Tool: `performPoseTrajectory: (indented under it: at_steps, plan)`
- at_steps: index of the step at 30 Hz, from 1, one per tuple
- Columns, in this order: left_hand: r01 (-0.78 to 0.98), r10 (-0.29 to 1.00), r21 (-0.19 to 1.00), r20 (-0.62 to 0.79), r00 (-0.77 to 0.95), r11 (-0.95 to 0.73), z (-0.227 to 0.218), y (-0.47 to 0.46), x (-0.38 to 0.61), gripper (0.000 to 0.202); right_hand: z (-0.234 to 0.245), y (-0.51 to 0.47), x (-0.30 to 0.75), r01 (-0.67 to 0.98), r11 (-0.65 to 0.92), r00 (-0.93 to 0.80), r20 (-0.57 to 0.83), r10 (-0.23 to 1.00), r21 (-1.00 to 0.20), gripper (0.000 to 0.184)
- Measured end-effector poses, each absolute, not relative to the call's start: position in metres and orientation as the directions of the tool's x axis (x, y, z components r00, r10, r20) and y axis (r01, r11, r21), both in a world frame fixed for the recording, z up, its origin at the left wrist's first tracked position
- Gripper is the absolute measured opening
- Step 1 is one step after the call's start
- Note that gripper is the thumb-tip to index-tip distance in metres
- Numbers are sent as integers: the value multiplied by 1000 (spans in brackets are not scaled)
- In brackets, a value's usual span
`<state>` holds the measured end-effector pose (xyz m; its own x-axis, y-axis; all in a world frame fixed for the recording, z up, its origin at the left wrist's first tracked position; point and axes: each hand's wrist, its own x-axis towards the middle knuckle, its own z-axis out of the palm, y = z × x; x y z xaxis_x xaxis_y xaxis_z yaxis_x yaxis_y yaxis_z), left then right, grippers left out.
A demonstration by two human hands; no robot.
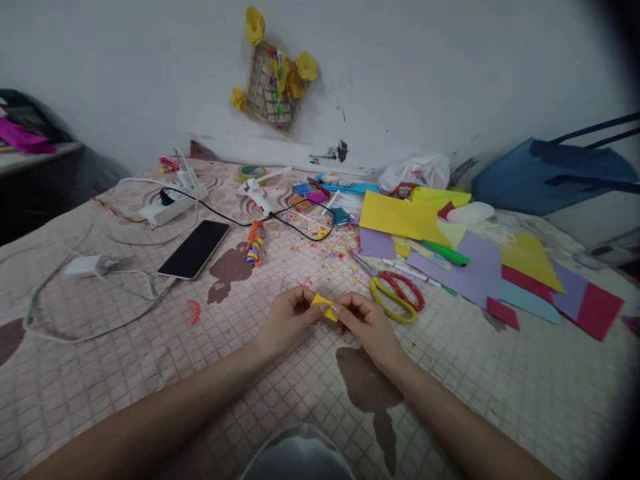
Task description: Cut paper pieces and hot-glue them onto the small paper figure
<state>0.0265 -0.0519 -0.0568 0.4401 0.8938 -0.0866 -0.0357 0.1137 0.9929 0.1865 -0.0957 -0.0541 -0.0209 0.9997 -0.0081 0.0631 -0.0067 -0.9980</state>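
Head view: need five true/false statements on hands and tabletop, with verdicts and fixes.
1. The left hand and right hand both grip a small yellow piece. True.
2. The phone's screen is lit. False: the phone shows a dark screen.
3. The scissors lie to the right of the yellow piece. True.
4. The glue gun is in the right hand. False: the glue gun lies on the patterned cloth, beyond the hands.
5. A decoration with yellow flowers hangs on the wall. True.
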Motion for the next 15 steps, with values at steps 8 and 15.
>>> performPoseTrajectory:
  at_steps: [8, 15]
  plan:
    - [-115, 905, 989, -35, 424, 92, -58, -51, 28, 25, -57, -97, 186, 97, -36, -100, -46, 994, -995, 26]
    - [-47, 880, 996, -45, 472, 76, -55, -49, 25, 23, -54, -97, 187, 158, -44, -117, -63, 991, -986, 26]
